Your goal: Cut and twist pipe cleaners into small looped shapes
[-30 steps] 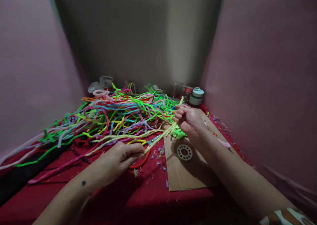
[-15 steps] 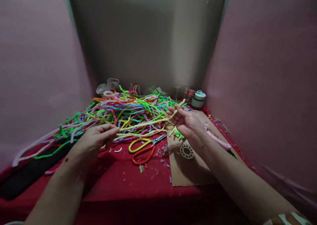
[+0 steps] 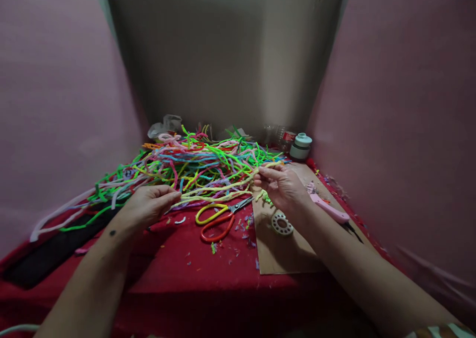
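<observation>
A pale yellow pipe cleaner (image 3: pixel 223 188) stretches between my two hands, in front of a big heap of coloured pipe cleaners (image 3: pixel 208 159). My left hand (image 3: pixel 154 204) pinches its left end between thumb and fingers. Closed on the same strand near its right end is my right hand (image 3: pixel 280 184), with a short tip sticking out past the fingers. Below the strand lie scissors (image 3: pixel 215 228) with one yellow and one red handle, their blades pointing toward the cardboard (image 3: pixel 275 258). A bright green fuzzy piece (image 3: pixel 265 197) sits partly hidden behind my right hand.
On the cardboard are a round disc with holes (image 3: pixel 282 224) and a pink-handled tool (image 3: pixel 329 210). A lidded jar (image 3: pixel 301 147) stands at the back right beside a clear bottle. A black strip (image 3: pixel 55 251) lies at left. Fuzzy scraps dot the red cloth (image 3: pixel 178 268).
My right hand's fingers have closed from a looser, more open palm onto the pipe cleaner. Its tip now points right instead of upward. My left hand keeps its pinch.
</observation>
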The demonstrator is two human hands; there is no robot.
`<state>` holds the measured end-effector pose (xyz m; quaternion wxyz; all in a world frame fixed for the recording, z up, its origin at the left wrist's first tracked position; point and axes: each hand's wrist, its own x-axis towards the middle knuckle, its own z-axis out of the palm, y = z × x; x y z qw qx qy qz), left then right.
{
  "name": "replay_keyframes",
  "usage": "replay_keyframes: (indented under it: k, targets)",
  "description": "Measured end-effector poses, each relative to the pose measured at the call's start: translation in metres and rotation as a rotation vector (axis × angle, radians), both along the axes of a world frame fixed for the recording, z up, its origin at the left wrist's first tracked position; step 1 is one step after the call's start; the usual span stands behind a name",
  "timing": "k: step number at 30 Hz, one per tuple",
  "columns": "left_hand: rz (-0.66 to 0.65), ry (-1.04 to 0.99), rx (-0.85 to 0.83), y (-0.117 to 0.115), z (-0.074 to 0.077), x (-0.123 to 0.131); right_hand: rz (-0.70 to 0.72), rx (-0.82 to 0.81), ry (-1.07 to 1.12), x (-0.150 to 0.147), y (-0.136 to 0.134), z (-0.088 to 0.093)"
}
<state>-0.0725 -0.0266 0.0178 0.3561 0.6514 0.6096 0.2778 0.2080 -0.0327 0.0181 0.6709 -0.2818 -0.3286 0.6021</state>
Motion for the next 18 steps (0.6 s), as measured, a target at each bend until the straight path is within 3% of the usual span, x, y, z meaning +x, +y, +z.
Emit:
replay_keyframes:
  k: [2,5,6,7,9,11,12,15,18]
  targets:
    - [0.065,0.166,0.120,0.001,0.003,0.003,-0.001,0.008,-0.027,0.001,0.002,0.000]
    - [0.249,0.454,0.538,-0.008,0.010,0.014,-0.076,0.001,-0.029,0.003,0.006,0.000]
    - [0.253,0.480,0.612,-0.012,0.011,0.020,-0.083,0.005,-0.030,0.004,0.008,0.000]
    - [0.201,0.437,0.618,-0.016,0.010,0.026,-0.085,0.013,-0.029,0.004,0.010,-0.001]
    - [-0.105,0.328,0.508,-0.022,0.003,0.042,-0.092,0.020,-0.011,0.005,0.013,-0.005]
    - [-0.440,0.464,0.375,-0.023,-0.010,0.059,-0.086,0.017,-0.003,0.006,0.015,-0.009]
    - [-0.507,0.579,0.381,-0.022,-0.018,0.066,-0.078,0.016,-0.007,0.007,0.015,-0.012]
    - [-0.493,0.777,0.443,-0.017,-0.036,0.079,-0.054,0.024,-0.035,0.009,0.013,-0.016]
    - [-0.471,0.825,0.491,-0.014,-0.039,0.083,-0.034,0.019,-0.033,0.009,0.010,-0.017]
